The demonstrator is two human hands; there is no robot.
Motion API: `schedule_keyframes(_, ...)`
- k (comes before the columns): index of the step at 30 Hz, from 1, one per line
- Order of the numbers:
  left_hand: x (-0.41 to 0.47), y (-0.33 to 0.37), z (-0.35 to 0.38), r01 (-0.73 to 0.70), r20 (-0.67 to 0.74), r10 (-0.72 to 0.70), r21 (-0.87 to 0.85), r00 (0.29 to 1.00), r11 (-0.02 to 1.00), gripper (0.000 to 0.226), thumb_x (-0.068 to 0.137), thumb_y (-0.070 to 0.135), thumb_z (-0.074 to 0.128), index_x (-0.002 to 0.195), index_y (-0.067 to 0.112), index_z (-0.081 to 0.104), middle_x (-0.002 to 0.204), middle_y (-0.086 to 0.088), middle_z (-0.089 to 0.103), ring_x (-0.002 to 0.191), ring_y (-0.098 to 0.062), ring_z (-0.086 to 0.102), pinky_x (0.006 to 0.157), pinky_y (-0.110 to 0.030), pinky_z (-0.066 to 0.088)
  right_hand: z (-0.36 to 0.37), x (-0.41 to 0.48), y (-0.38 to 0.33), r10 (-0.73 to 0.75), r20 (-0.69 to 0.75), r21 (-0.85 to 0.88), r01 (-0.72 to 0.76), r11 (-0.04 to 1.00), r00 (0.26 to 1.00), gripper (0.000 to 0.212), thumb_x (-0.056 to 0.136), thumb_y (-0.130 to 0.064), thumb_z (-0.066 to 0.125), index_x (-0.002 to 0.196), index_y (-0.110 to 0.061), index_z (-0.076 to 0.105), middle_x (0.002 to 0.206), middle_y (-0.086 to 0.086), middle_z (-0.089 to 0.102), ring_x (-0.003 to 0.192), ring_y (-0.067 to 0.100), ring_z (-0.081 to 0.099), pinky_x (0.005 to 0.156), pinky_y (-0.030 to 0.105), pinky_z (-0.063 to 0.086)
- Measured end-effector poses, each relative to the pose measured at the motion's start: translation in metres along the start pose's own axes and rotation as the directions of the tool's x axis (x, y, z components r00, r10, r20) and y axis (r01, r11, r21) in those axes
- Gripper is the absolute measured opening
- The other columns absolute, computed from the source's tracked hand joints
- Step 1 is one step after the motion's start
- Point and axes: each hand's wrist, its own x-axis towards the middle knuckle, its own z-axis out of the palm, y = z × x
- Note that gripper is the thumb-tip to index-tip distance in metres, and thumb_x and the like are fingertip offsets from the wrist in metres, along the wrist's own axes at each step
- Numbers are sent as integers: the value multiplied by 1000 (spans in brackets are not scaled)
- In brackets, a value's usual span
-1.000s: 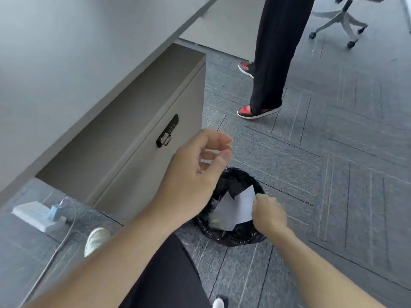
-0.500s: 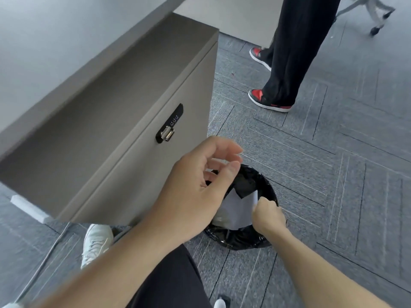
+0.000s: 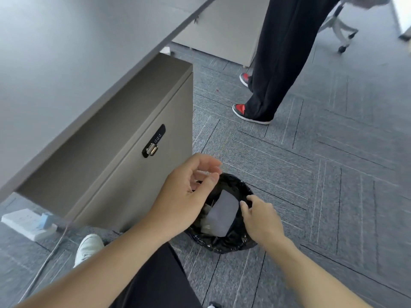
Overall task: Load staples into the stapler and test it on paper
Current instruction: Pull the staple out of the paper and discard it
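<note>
A sheet of white paper [image 3: 222,215] lies inside a small bin lined with a black bag [image 3: 233,243] on the carpet. My right hand [image 3: 260,218] hovers over the bin's right rim with fingers spread, apart from the paper. My left hand [image 3: 186,194] is held above the bin's left side, fingers loosely curled with the thumb near the fingertips and nothing visible in it. No stapler or staples are in view.
A grey drawer cabinet with a combination lock [image 3: 153,141] stands under the desk [image 3: 66,52] at left. A power strip [image 3: 29,223] lies on the floor. Another person's legs [image 3: 278,63] stand beyond the bin, an office chair base [image 3: 340,32] behind.
My right hand has let go of the paper, which now lies lower in the bin. The fingers have opened. My left hand has stayed above the bin.
</note>
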Motion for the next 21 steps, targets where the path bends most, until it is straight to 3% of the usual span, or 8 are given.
schedule_keyframes(3, -2, 19, -2, -32, -45, 33, 19, 998, 999, 19, 101, 16, 65, 110, 32, 68, 108, 15, 74, 103, -3, 70, 90, -13, 51, -30, -5, -17, -41, -81, 158, 54, 986, 996, 39, 108, -50, 46, 127, -23, 66, 90, 1, 79, 90, 26, 73, 83, 45, 61)
schedule_keyframes(6, -6, 46, -9, -102, -91, 103, 16, 991, 995, 16, 101, 16, 66, 110, 28, 69, 106, 12, 75, 102, -7, 71, 86, -14, 53, -69, -10, -48, -108, -130, 329, 146, 933, 986, 32, 107, -49, 50, 98, -23, 66, 84, -1, 75, 85, 23, 74, 82, 42, 59)
schedule_keyframes(10, -7, 91, -26, -219, -160, 225, 57, 961, 974, 11, 101, 19, 67, 110, 26, 70, 105, 11, 76, 97, -7, 72, 81, -16, 53, -127, -25, -93, -211, -248, 455, 306, 836, 946, 44, 106, -47, 52, 79, -16, 67, 76, 6, 75, 70, 20, 69, 72, 37, 53)
schedule_keyframes(13, -7, 127, -44, -276, -196, 285, 70, 938, 958, 10, 101, 22, 67, 111, 21, 70, 105, 11, 76, 94, -6, 72, 81, -23, 53, -167, -45, -122, -220, -346, 544, 386, 745, 912, 49, 107, -44, 53, 77, -8, 68, 74, 7, 75, 65, 21, 69, 67, 27, 53)
schedule_keyframes(17, -16, 168, -65, -357, -240, 363, 69, 901, 932, 7, 101, 22, 67, 107, 21, 71, 104, 6, 77, 94, -16, 75, 89, -48, 62, -203, -75, -145, -283, -427, 586, 501, 636, 859, 53, 107, -49, 51, 76, -10, 68, 73, 3, 74, 75, 26, 74, 78, 43, 61)
schedule_keyframes(21, -34, 201, -95, -410, -284, 423, 107, 861, 906, 6, 99, 28, 67, 97, 30, 72, 99, 8, 76, 97, -20, 75, 91, -51, 61, -229, -109, -166, -346, -468, 595, 579, 557, 813, 53, 107, -53, 48, 81, -13, 69, 77, 4, 76, 80, 29, 76, 80, 44, 63)
